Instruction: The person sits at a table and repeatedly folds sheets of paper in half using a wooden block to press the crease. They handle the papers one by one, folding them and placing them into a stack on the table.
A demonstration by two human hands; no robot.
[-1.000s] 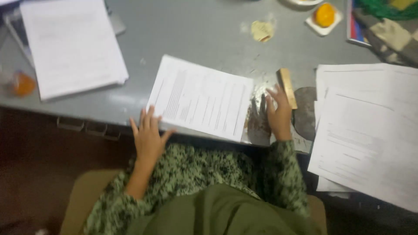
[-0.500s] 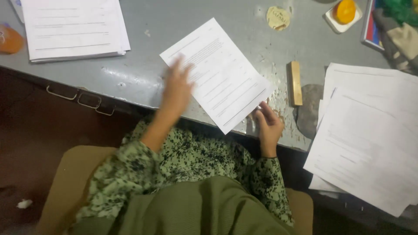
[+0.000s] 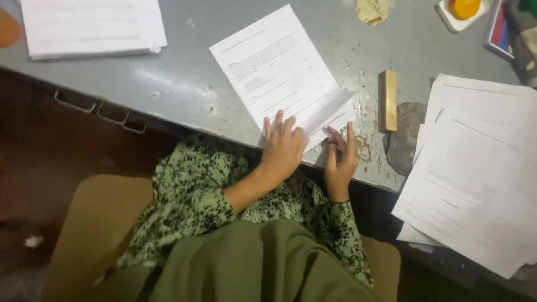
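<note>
We pressed our left hand [image 3: 282,146], fingers spread flat, on the printed sheet's [image 3: 277,70] near corner; our right hand [image 3: 341,158], fingers extended, touched its lifted edge on the grey desk [image 3: 184,78].

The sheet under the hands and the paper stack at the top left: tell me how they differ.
The sheet is a single page; the paper stack is many pages thick. The sheet lies turned at an angle with its near corner folded over, while the stack lies flat and roughly square to the desk edge. The left hand presses on the sheet and the right hand touches its fold; nothing touches the stack. Both are white printed paper.
</note>
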